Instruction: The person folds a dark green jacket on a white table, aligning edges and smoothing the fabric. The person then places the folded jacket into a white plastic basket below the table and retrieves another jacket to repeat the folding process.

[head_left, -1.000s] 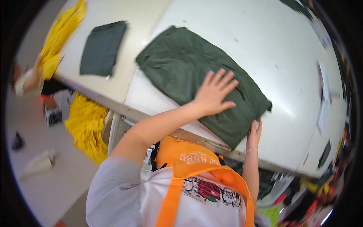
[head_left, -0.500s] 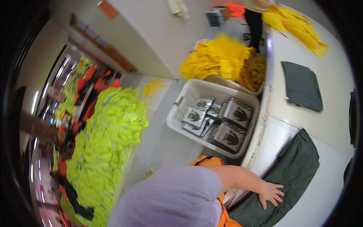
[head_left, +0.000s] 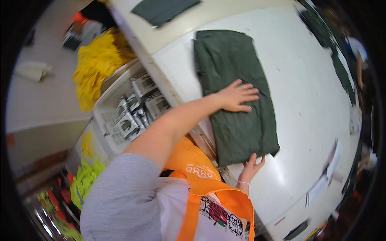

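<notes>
A folded dark green garment (head_left: pixel 241 124) lies lengthwise on the white table, its surface slightly creased. My left hand (head_left: pixel 238 97) rests flat on its middle, palm down with the fingers spread. At the garment's near end is my right hand (head_left: pixel 250 170), with a pale bracelet at the wrist. Its fingers close on the near edge, some of them partly hidden by the fabric.
Another dark green folded piece (head_left: pixel 165 10) lies farther up the white table (head_left: pixel 305 100). Left of the table edge stands a white basket (head_left: pixel 105 116) of flat packets, with yellow fabric (head_left: pixel 94 60) piled beyond. Papers (head_left: pixel 321 182) and dark green cloth (head_left: pixel 337 60) are at the right.
The view has swung right over the table. The green garment now lies straighter before me. My left hand stays flat on it, and my right hand has come into view at its near end.
</notes>
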`<state>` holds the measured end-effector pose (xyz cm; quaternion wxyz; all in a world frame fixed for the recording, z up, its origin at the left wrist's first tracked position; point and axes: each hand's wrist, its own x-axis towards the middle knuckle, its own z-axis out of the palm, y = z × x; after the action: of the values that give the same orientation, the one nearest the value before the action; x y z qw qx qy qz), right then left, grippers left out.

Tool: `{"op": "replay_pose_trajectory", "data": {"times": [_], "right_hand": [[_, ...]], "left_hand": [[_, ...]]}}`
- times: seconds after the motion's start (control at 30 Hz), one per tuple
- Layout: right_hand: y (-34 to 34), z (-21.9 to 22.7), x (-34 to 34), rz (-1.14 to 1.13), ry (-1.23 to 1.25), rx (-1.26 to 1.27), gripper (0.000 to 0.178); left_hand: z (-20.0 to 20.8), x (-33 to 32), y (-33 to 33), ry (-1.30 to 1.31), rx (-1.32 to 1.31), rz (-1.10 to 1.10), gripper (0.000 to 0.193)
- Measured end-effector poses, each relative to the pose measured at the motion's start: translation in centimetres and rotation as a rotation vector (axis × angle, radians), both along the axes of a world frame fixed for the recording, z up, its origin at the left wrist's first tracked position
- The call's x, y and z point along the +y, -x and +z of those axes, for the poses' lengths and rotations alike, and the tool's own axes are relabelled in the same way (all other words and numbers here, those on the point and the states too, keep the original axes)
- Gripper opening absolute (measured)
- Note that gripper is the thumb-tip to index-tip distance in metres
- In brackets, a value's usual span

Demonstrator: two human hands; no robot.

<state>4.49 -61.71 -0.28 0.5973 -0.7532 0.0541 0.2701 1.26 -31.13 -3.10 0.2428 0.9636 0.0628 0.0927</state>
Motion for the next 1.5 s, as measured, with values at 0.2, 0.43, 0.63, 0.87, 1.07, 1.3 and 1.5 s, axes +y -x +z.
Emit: {"op": "replay_pose_trajectory", "data": {"times": [0.2,0.43,0.63,0.87,1.07,1.3,1.5], "right_hand": [[1.5,7.3,1.2,0.046,0.048,-0.195,0.068],[-0.7,21.3,11.6,0.291,0.052,-0.489,0.018],[-8.5,14.7,26.8,0.687,0.467,-0.187,0.048],[-8.7,11.0,20.7,0.576,0.554,-0.967,0.065],[-6.7,3.2,11.0,0.403,0.248,-0.197,0.061],[-7.1,1.3,10.7,0.313,0.256,-0.220,0.057],[-5.1,1.9,11.2,0.273,0.524,-0.373,0.073]], "left_hand": [[1.4,0.3,-0.1,0.191,0.120,-0.085,0.059],[1.1,-2.6,0.9,1.252,0.252,-0.382,0.064],[0.2,-2.0,2.4,1.946,0.089,-0.277,0.062],[-1.3,-0.7,2.4,2.076,0.069,-0.155,0.060],[-0.3,-1.3,2.8,2.054,0.210,-0.040,0.058],[1.4,0.4,6.6,1.937,0.477,0.359,0.056],[4.8,-1.8,12.3,1.196,0.147,0.548,0.060]]}}
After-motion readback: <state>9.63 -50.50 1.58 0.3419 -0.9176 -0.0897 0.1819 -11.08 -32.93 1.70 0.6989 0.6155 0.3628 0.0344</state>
